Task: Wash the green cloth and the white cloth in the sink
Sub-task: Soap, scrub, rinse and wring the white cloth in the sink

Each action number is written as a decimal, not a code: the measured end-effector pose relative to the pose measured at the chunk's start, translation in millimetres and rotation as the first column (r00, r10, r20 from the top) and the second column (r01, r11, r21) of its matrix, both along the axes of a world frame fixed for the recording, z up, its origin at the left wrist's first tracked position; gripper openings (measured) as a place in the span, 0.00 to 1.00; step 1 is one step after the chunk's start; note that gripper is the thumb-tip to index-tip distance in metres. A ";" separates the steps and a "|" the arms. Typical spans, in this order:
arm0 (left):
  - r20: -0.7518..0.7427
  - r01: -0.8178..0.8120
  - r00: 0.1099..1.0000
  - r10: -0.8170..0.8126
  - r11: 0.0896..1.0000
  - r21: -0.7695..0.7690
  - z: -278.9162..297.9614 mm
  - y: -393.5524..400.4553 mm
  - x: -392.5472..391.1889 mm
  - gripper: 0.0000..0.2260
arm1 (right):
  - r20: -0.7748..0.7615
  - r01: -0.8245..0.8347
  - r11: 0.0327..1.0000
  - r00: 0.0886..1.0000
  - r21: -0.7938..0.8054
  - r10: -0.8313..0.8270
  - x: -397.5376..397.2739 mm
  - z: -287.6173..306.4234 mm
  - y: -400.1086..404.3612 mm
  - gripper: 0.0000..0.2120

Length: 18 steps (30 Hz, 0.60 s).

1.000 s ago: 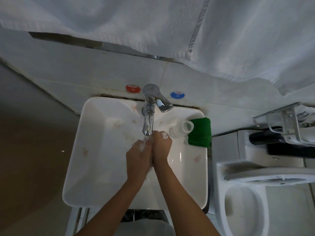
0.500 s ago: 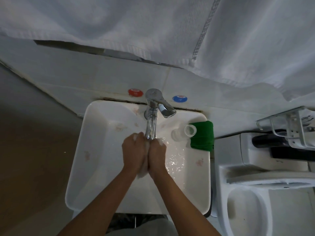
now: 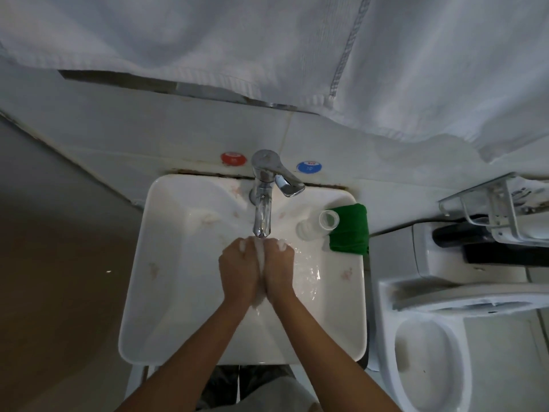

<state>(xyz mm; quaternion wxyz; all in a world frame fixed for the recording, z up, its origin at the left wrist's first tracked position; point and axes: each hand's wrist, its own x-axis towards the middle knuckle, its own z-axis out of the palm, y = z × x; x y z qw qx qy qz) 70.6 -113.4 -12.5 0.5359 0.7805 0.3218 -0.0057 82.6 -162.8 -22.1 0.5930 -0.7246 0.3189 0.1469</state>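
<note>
White cloth washed under a running faucet.
The left hand and right hand press together, each grip curled round the wet white cloth below the chrome faucet, over the white rectangular sink; the folded green cloth lies on its right rim beside a clear plastic cup.

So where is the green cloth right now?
In the head view, the folded green cloth sits on the right rear rim of the white ceramic sink, against a clear plastic bottle, untouched by either hand.
</note>
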 end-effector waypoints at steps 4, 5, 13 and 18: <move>0.045 0.000 0.999 0.001 1.000 -0.024 7.8 -9.6 -9.9 0.17 | -0.029 0.078 0.986 0.997 0.147 -0.075 10.2 2.8 -0.9 0.10; 0.036 -0.001 0.999 0.001 1.000 -0.001 3.4 -2.2 -3.5 0.17 | 0.039 0.017 0.998 0.999 0.054 -0.019 1.8 14.8 2.8 0.11; 0.067 0.111 0.992 -0.105 0.989 -0.094 -4.2 22.9 2.4 0.11 | 0.140 -0.072 0.997 0.988 0.011 0.070 -11.9 10.8 -14.0 0.14; 0.081 0.141 0.988 -0.129 0.975 -0.174 1.2 32.5 -5.7 0.06 | 0.149 -0.062 0.987 0.988 0.146 0.040 -21.5 1.4 -22.9 0.06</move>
